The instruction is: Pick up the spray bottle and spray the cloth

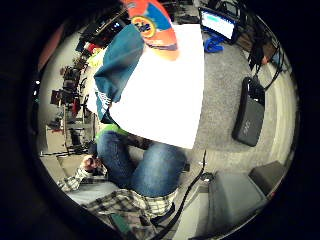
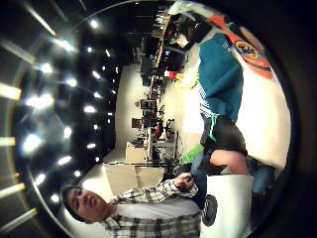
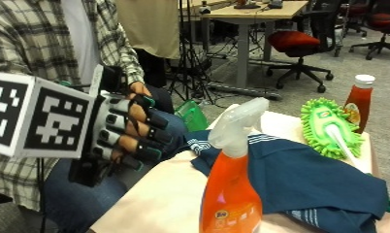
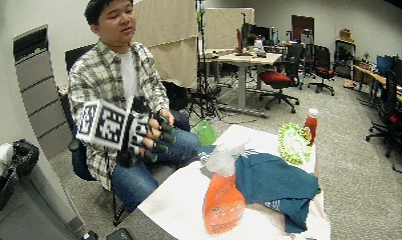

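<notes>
From my seat: gloved right hand (image 3: 127,131) is up off the table beside the person's lap, fingers (image 3: 150,119) loosely curled w/ nothing in them; not touching anything. Spray bottle (image 3: 230,187) stands upright on the white table (image 3: 163,194) at its near end, well apart from the hand, long axis vertical, trigger head at top; teal cloth (image 3: 298,179) lies just behind/beside it. My read: reach goes across & down toward the bottle neck; approx. sideways grasp; nothing picked up yet.
</notes>
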